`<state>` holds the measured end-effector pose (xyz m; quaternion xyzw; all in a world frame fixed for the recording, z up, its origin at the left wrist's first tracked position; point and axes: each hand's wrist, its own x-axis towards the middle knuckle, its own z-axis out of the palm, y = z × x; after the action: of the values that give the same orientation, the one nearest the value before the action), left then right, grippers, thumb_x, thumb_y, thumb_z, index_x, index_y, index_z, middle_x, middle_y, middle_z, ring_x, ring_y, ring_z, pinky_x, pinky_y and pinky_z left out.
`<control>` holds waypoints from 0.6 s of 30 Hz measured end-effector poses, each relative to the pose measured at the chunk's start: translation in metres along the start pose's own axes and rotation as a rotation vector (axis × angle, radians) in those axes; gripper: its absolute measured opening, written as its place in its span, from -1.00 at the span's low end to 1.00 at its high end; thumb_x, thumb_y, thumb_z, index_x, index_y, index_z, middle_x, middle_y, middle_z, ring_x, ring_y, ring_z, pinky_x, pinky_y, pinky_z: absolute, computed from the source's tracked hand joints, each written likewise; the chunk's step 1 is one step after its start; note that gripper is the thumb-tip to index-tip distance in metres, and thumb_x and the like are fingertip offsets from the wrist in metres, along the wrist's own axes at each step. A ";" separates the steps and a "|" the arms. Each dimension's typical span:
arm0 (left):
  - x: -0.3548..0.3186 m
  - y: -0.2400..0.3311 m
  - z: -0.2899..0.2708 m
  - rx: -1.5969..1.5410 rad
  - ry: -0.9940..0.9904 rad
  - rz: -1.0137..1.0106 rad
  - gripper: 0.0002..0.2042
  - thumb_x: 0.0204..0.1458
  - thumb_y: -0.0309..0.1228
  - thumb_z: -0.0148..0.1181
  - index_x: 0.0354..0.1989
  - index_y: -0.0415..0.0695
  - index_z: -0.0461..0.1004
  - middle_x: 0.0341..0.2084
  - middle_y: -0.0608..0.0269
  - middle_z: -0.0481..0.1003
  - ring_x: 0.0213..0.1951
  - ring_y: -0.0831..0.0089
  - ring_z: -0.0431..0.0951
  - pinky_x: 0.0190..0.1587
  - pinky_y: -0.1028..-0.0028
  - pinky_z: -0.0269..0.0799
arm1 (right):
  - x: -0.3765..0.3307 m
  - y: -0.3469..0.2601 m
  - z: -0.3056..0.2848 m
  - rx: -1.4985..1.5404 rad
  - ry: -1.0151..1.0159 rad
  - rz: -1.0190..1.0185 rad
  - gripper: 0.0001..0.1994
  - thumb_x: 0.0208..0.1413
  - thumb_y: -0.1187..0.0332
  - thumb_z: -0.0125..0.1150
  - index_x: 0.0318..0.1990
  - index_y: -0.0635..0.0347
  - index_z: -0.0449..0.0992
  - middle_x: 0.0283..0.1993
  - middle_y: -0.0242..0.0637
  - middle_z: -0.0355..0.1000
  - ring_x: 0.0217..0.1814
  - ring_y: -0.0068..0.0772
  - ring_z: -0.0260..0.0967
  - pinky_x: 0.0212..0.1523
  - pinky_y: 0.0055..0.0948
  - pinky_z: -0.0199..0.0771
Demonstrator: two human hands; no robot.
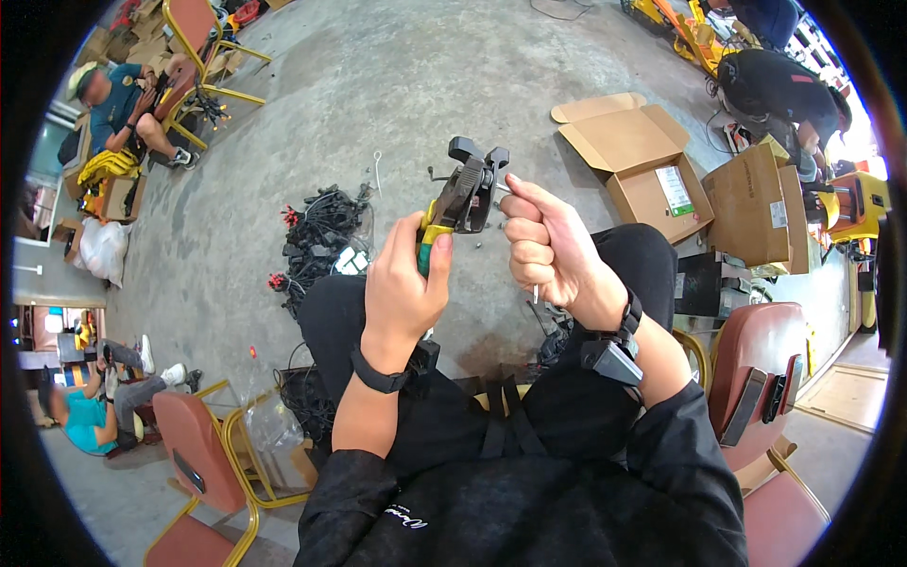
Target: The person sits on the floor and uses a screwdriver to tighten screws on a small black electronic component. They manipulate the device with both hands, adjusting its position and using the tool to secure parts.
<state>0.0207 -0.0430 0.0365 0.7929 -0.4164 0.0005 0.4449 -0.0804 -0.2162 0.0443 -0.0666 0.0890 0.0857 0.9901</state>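
Observation:
Above the floor in front of my knees, my left hand is wrapped round the yellow-and-green grip of a hand tool. A bulky black part with two knobs sits at the tool's upper end; whether it belongs to the tool or is clamped in it, I cannot tell. My right hand is closed just to the right, its index finger near the black part. A thin metal rod pokes out below that fist, and a bit of metal shows by the fingertip. Most of the rod is hidden in the fingers.
A heap of black cables with red ends lies on the floor left of the tool. An open cardboard box lies to the right. Red chairs with gold frames stand beside me. Other people sit or bend at the left and far right.

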 end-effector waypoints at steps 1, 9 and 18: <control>0.000 0.000 0.000 -0.015 -0.006 -0.003 -0.70 0.19 -0.28 0.07 -0.08 -0.29 0.41 -0.33 -0.14 0.50 -0.32 -0.13 0.53 -0.27 0.20 0.45 | 0.000 0.000 0.000 -0.014 0.014 -0.005 -0.50 0.37 0.03 -0.15 -0.65 -0.14 -0.05 -0.71 -0.69 -0.29 -0.77 -0.73 -0.43 -0.80 -0.60 -0.43; -0.004 -0.004 0.003 -0.619 -0.291 -0.379 -0.59 0.31 -0.11 -0.14 -0.16 -0.28 0.45 -0.46 0.14 0.50 -0.44 0.36 0.55 -0.36 0.42 0.42 | -0.002 0.010 0.005 -1.032 0.267 -0.570 -0.54 0.35 0.14 -0.06 -0.64 0.10 0.22 -0.78 -0.44 0.03 -0.80 -0.51 -0.06 -0.72 -0.38 -0.02; -0.003 -0.004 0.003 -0.846 -0.288 -0.531 -0.50 0.33 -0.07 -0.18 -0.21 -0.33 0.49 -0.44 0.19 0.53 -0.44 0.49 0.54 -0.34 0.49 0.45 | 0.002 0.008 0.001 -1.079 0.197 -0.668 -0.56 0.37 0.19 -0.14 -0.59 0.20 0.25 -0.71 -0.49 -0.01 -0.66 -0.61 -0.17 -0.60 -0.49 -0.13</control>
<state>0.0201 -0.0418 0.0309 0.6142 -0.2215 -0.3898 0.6494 -0.0797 -0.2081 0.0441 -0.5873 0.0985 -0.2013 0.7777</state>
